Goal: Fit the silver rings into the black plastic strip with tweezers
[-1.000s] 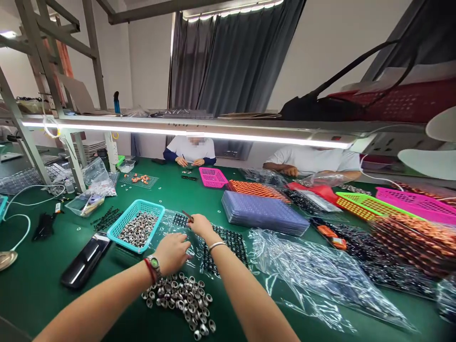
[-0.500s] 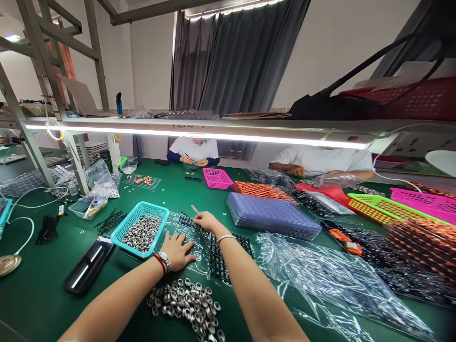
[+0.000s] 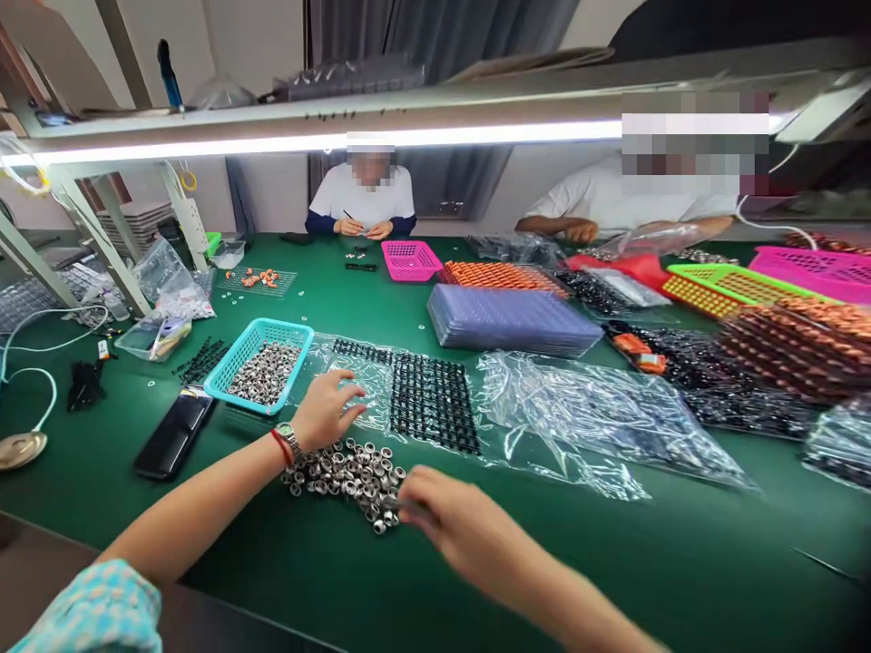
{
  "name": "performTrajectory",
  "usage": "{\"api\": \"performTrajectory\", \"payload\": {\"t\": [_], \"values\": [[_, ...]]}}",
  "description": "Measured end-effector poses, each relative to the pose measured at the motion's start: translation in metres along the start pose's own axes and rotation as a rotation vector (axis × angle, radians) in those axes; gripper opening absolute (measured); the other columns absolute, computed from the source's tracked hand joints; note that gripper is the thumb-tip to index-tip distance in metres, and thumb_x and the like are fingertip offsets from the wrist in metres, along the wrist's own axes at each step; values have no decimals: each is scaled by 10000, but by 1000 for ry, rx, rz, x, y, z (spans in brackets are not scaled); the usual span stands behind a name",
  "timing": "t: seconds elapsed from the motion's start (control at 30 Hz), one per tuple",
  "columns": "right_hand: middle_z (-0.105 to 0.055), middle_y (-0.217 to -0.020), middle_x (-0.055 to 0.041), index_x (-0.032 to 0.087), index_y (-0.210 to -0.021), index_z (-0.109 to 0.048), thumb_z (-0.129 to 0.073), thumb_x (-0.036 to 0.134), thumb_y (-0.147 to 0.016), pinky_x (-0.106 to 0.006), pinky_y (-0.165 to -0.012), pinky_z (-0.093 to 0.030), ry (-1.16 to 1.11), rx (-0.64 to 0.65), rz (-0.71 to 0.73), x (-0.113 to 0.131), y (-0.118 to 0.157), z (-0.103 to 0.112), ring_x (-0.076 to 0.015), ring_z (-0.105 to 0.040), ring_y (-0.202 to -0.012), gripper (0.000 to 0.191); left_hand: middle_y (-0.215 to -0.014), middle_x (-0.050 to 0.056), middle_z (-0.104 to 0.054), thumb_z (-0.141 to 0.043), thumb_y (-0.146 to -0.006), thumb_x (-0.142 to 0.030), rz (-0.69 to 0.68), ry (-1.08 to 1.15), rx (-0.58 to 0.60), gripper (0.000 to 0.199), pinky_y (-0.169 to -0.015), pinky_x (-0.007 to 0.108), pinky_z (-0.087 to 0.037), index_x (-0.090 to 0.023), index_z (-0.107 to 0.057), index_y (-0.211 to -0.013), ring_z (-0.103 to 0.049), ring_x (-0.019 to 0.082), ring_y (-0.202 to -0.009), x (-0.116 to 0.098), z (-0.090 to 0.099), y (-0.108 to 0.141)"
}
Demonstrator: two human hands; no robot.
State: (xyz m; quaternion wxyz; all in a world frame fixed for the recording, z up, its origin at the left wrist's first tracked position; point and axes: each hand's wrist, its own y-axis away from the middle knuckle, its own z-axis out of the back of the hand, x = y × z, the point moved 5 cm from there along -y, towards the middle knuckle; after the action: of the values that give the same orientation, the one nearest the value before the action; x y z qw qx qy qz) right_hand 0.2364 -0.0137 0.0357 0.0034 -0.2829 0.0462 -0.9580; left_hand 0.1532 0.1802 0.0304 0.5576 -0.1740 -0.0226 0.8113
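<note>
My left hand (image 3: 327, 410), with a watch and red band on its wrist, hovers by the clear plastic sheet (image 3: 367, 399), fingers apart and holding nothing. Black beaded strips (image 3: 435, 399) lie in rows on that sheet. Blurred by motion, my right hand (image 3: 442, 512) pinches a thin metal tool (image 3: 412, 508) at the right edge of a pile of silver ring-shaped parts (image 3: 350, 472). More small silver parts (image 3: 265, 374) fill the turquoise basket (image 3: 213, 385) left of the sheet.
A black phone (image 3: 173, 433) lies left of the basket. Stacked clear trays (image 3: 510, 317) and a crumpled plastic bag (image 3: 599, 417) are at the right. Two people sit across the table beneath a lit shelf (image 3: 272, 141); a pink basket (image 3: 411, 261) stands near them.
My right hand has come down from the black strips to the silver pile with the tool. My left hand has lifted and curled from lying flat. The view has tilted down.
</note>
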Motion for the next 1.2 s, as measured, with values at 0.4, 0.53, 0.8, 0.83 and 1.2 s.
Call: {"api": "performTrajectory", "payload": {"t": [0.4,0.53,0.8,0.83,1.2], "values": [[-777,-1002,-56,226,-995,-681,-409,141,-1046,-249,-544,-482,223,-299,134,29,66,-82,-136,-708,-571,290,-1184,52,-776,-844,-921,-347,-333,165,219,164,-1055,416,-433,-237,-799,-1034,-679,261,-1106,-66,-15,77],[-772,-1010,-50,220,-1063,-698,-416,138,-1043,-209,-638,-556,86,-319,94,17,61,-64,-134,-768,-706,294,-1178,52,-763,-823,-941,-308,-304,150,224,119,-1029,407,-434,-232,-789,-1025,-673,253,-1101,-55,-10,88],[-714,-916,-52,219,-1163,-731,-545,217,-965,-296,-505,-466,75,-196,-152,-18,35,-57,-205,-698,-594,272,-1310,115,-683,-864,-892,-415,-256,111,242,260,-1103,480,-392,-207,-765,-1012,-606,329,-1217,-70,-14,90],[-713,-929,-55,222,-1155,-730,-533,196,-954,-297,-514,-459,68,-178,-167,-18,34,-59,-208,-700,-607,282,-1303,116,-680,-853,-906,-373,-249,110,246,217,-1104,482,-392,-200,-760,-997,-604,328,-1216,-73,-15,90],[-680,-928,-9,261,-903,-615,-577,213,-942,-302,-689,-513,-183,-56,-264,-15,32,-57,-186,-685,-773,73,-1194,60,-667,-912,-807,-217,-103,230,246,228,-1033,407,-449,-210,-728,-940,-613,266,-1126,-72,-16,91]]}}
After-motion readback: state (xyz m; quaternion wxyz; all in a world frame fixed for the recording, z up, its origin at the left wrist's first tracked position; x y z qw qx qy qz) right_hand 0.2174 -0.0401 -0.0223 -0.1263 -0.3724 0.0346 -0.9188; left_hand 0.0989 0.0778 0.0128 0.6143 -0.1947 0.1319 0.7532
